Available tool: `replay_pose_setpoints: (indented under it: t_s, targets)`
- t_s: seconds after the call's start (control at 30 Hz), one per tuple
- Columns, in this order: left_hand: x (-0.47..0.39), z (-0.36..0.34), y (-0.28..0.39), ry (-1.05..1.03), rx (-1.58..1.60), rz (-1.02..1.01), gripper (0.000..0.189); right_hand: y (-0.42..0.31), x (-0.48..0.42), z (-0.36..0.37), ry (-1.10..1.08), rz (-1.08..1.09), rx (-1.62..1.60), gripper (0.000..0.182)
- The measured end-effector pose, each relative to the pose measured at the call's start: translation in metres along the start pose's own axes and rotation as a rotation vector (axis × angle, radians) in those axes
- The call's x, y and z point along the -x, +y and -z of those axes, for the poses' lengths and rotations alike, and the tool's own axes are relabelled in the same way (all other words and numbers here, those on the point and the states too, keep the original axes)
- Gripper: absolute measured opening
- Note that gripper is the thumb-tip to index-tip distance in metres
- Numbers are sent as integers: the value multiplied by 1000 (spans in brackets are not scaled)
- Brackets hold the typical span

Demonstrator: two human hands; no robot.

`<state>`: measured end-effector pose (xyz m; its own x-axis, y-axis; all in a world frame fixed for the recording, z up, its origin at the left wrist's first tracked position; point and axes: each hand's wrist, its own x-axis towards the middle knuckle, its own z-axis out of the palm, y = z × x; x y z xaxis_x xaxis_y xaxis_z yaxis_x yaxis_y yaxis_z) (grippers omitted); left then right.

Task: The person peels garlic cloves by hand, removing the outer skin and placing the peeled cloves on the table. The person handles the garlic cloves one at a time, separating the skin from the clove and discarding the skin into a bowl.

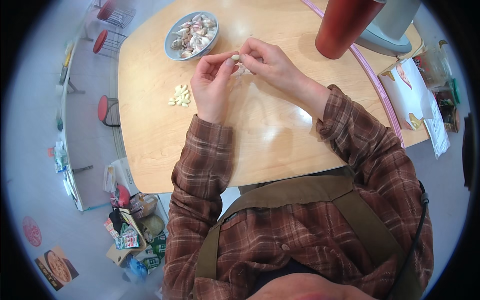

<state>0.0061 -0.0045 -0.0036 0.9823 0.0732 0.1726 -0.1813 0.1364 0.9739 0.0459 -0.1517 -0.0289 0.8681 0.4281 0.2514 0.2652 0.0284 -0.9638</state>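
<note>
A pale garlic clove (235,57) is pinched between the thumb and fingers of my left hand (214,80). My right hand (272,63) meets it from the other side, thumb and forefinger pressed together at the clove's end; whether a scrap of skin is between them is too small to tell. Below the fingers, papery garlic skins (242,70) lie on the wooden tabletop, partly hidden by my hands. Beyond my left hand stands a blue-rimmed bowl (168,48) heaped with unpeeled garlic cloves (197,33). Left of my left wrist lies a small pile of peeled cloves (180,96).
A red tumbler (347,28) stands at the back right, beside a grey appliance base (386,39). Pink edging strip (371,73) divides the light wood table (150,150) from a surface holding a tissue box (403,93) and jars. Red stools (103,110) and bagged goods (129,236) sit left.
</note>
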Motion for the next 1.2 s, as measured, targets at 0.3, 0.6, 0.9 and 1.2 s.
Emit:
replay_pose_setpoints:
  t_s: [0.3,0.6,0.9,1.2]
  targets:
    - [-2,15,3,77,95,20,12,3,-5,-2,24,59,10,16]
    - [30,103,8,357,-671,-133,12,2,-5,-5,57,31,23,10]
    - [32,118,9,504,-678,-251,13,1,-6,-3,50,37,-29,20]
    - [30,-26,3,122,-1054,-777,22,-13,-6,3,91,-156,-345,43]
